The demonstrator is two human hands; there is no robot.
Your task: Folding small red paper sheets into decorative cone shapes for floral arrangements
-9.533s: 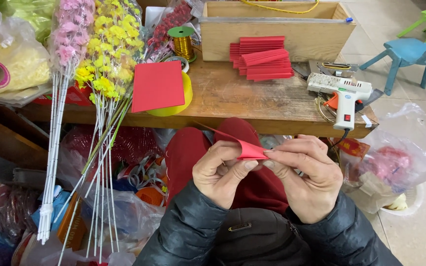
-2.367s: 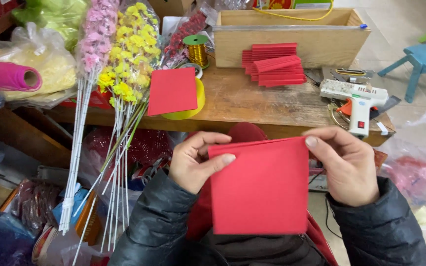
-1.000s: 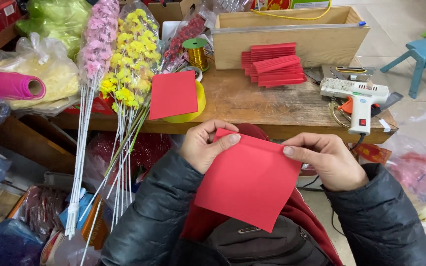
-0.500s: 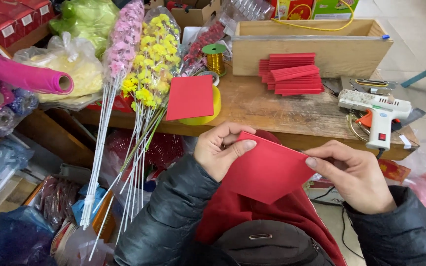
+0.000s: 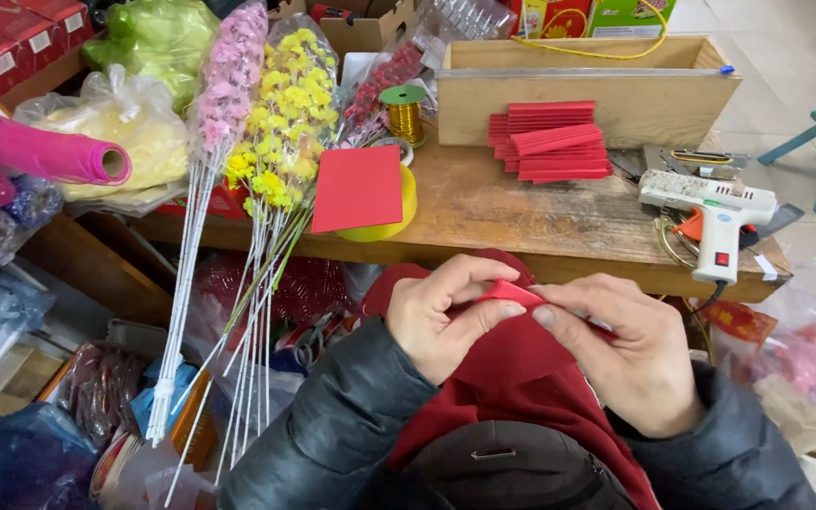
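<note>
Your left hand (image 5: 441, 316) and right hand (image 5: 630, 354) meet over your lap, just short of the desk's (image 5: 521, 212) near edge; both are closed in a pinch on the red paper sheet (image 5: 512, 293), thumbs and forefingers pressing its upper edge, and the sheet looks folded there, though your fingers hide most of it. The paper's top corner pokes out between the two hands, pointing toward 12 o'clock; its lower part blends with your red clothing, so I cannot tell where its bottom edge runs.

At 12 o'clock from your hands the desk front is bare wood; at 1 o'clock lies the white glue gun (image 5: 710, 208), near the right edge; the stack of folded red papers (image 5: 550, 142) sits farther back against the wooden box (image 5: 587, 90). At 11 o'clock a red square sheet (image 5: 359, 187) rests on a yellow tape roll (image 5: 399, 212) at the desk's edge; at 10 o'clock the flower stems (image 5: 266, 179) lean against the desk.
</note>
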